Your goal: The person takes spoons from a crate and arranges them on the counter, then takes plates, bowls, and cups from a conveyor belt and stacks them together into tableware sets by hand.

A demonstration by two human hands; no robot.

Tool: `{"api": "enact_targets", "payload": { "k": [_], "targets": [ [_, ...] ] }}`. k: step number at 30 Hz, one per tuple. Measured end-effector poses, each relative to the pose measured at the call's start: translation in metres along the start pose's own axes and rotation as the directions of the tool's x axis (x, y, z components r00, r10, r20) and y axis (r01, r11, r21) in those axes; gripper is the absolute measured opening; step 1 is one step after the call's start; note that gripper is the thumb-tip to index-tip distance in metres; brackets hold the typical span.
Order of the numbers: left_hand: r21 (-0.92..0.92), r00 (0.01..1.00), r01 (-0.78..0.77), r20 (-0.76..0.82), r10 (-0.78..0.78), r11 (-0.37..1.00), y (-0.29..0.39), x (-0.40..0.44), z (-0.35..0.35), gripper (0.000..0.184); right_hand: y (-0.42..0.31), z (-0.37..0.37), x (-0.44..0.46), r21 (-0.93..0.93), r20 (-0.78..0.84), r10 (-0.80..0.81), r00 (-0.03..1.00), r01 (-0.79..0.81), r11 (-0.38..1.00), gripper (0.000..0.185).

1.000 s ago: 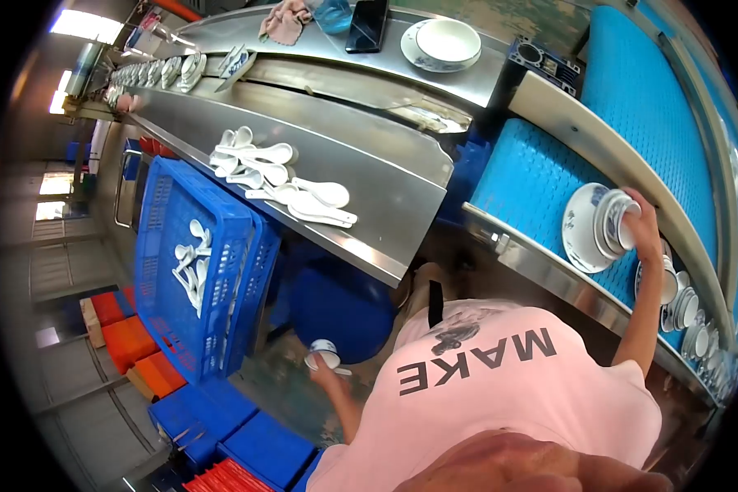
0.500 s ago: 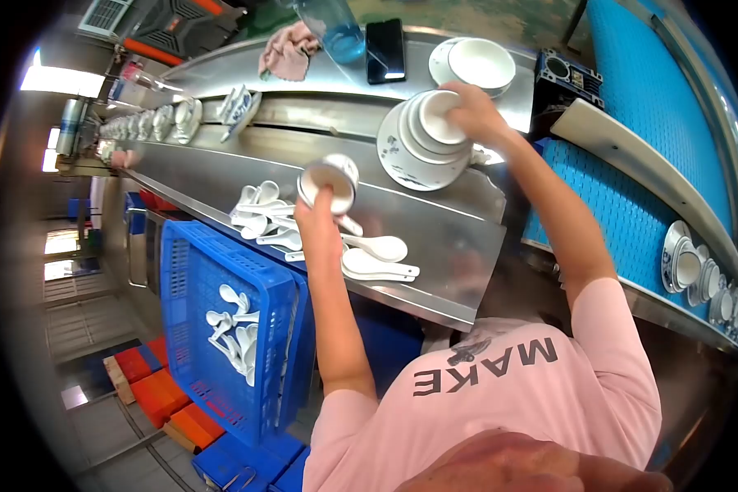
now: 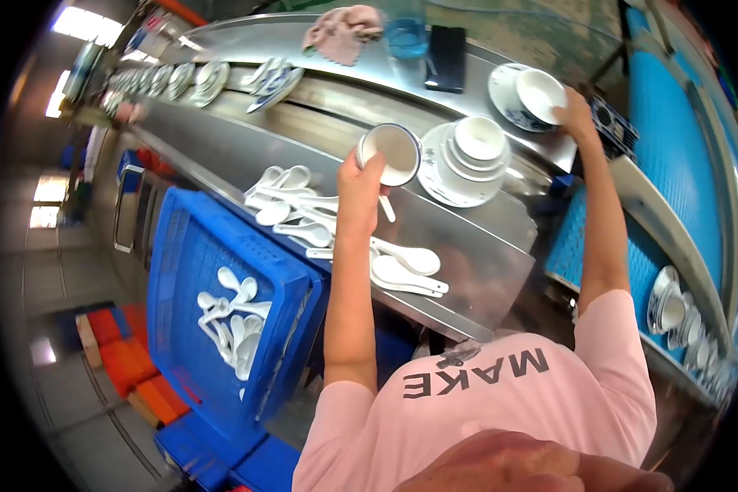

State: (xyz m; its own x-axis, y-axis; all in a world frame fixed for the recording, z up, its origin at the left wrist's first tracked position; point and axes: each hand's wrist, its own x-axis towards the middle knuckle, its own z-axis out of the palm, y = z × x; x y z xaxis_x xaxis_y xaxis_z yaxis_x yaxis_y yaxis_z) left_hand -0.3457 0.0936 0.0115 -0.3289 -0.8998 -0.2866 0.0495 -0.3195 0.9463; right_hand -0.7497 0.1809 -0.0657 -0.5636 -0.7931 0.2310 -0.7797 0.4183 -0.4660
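Note:
My left hand point(image 3: 359, 197) is closed on a white cup point(image 3: 402, 152) with a dark blue rim, thumb inside its mouth, tilted toward me. To its right, on the steel counter, a small white cup point(image 3: 478, 138) tops a stack of bowls on a patterned plate point(image 3: 444, 189). At the upper right, my right hand point(image 3: 576, 115) grips the rim of a white bowl point(image 3: 541, 94), which sits on a blue-patterned plate point(image 3: 503, 88); its fingertips are partly hidden. White spoons point(image 3: 410, 261) lie in a loose pile below my left hand.
A blue crate point(image 3: 162, 271) holding more spoons stands at the left. Along the steel channel runs a line of dish sets point(image 3: 211, 82). A phone point(image 3: 445, 59) and pink cloth point(image 3: 344, 34) lie on the far ledge. On the right is a blue conveyor belt point(image 3: 672, 148) carrying dishes.
My right hand has let go of the small cup on the middle stack and moved right to the white bowl. My left hand still holds its cup, now closer to the stack.

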Motion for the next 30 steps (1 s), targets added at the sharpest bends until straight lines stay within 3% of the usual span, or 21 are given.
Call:
{"api": "enact_targets", "payload": {
  "k": [1, 2, 4, 7, 10, 13, 16, 20, 22, 25, 28, 30],
  "targets": [
    [-0.019, 1.0, -0.007, -0.029, 0.006, 1.0, 0.004, -0.002, -0.008, 0.022, -0.012, -0.008, 0.004, 0.264, 0.127, 0.221, 0.967, -0.248, 0.932, 0.043],
    [-0.039, 0.998, -0.017, -0.056, 0.015, 0.999, 0.008, -0.004, -0.016, 0.021, -0.029, -0.014, 0.005, 0.386, 0.202, 0.293, 0.935, -0.351, 0.853, 0.042],
    [-0.065, 0.987, -0.077, -0.149, 0.067, 0.995, 0.016, -0.007, -0.03, 0.021, -0.076, -0.022, 0.003, 0.508, 0.154, 0.257, 0.954, -0.299, 0.807, 0.041],
    [-0.078, 0.974, -0.123, -0.202, 0.105, 0.989, 0.018, -0.015, -0.055, 0.023, -0.097, 0.009, 0.023, 0.474, -0.074, -0.034, 0.997, 0.065, 0.878, 0.04],
    [-0.065, 0.958, -0.122, -0.268, 0.1, 0.99, 0.024, -0.024, -0.067, 0.025, -0.142, 0.012, 0.033, 0.308, -0.19, 0.042, 0.981, 0.019, 0.951, 0.038],
    [-0.045, 0.937, -0.117, -0.336, 0.095, 0.992, 0.029, -0.034, -0.076, 0.025, -0.15, 0.011, 0.043, 0.343, -0.228, 0.053, 0.972, 0.03, 0.939, 0.037],
    [-0.111, 0.925, -0.13, -0.371, 0.08, 0.985, 0.027, -0.036, -0.084, 0.025, -0.165, 0.026, 0.055, 0.305, -0.278, -0.101, 0.955, 0.187, 0.934, 0.037],
    [-0.134, 0.933, -0.15, -0.348, 0.096, 0.979, 0.025, -0.03, -0.083, 0.025, -0.223, 0.057, 0.046, 0.33, -0.19, -0.21, 0.959, 0.263, 0.906, 0.036],
    [-0.092, 0.927, -0.123, -0.366, 0.081, 0.988, 0.027, -0.029, -0.078, 0.025, -0.255, 0.073, 0.046, 0.346, -0.384, -0.316, 0.868, 0.452, 0.822, 0.034],
    [-0.085, 0.939, -0.131, -0.329, 0.096, 0.988, 0.028, -0.025, -0.078, 0.023, -0.303, 0.079, 0.06, 0.412, -0.254, -0.32, 0.913, 0.401, 0.818, 0.032],
    [-0.141, 0.953, -0.112, -0.297, 0.066, 0.984, 0.024, -0.012, -0.081, 0.025, -0.312, 0.135, 0.09, 0.299, -0.039, -0.377, 0.925, 0.371, 0.879, 0.03],
    [-0.183, 0.956, -0.104, -0.288, 0.047, 0.978, 0.024, 0.004, -0.081, 0.026, -0.319, 0.155, 0.078, 0.339, 0.061, -0.302, 0.951, 0.265, 0.903, 0.03]
  ]
}}
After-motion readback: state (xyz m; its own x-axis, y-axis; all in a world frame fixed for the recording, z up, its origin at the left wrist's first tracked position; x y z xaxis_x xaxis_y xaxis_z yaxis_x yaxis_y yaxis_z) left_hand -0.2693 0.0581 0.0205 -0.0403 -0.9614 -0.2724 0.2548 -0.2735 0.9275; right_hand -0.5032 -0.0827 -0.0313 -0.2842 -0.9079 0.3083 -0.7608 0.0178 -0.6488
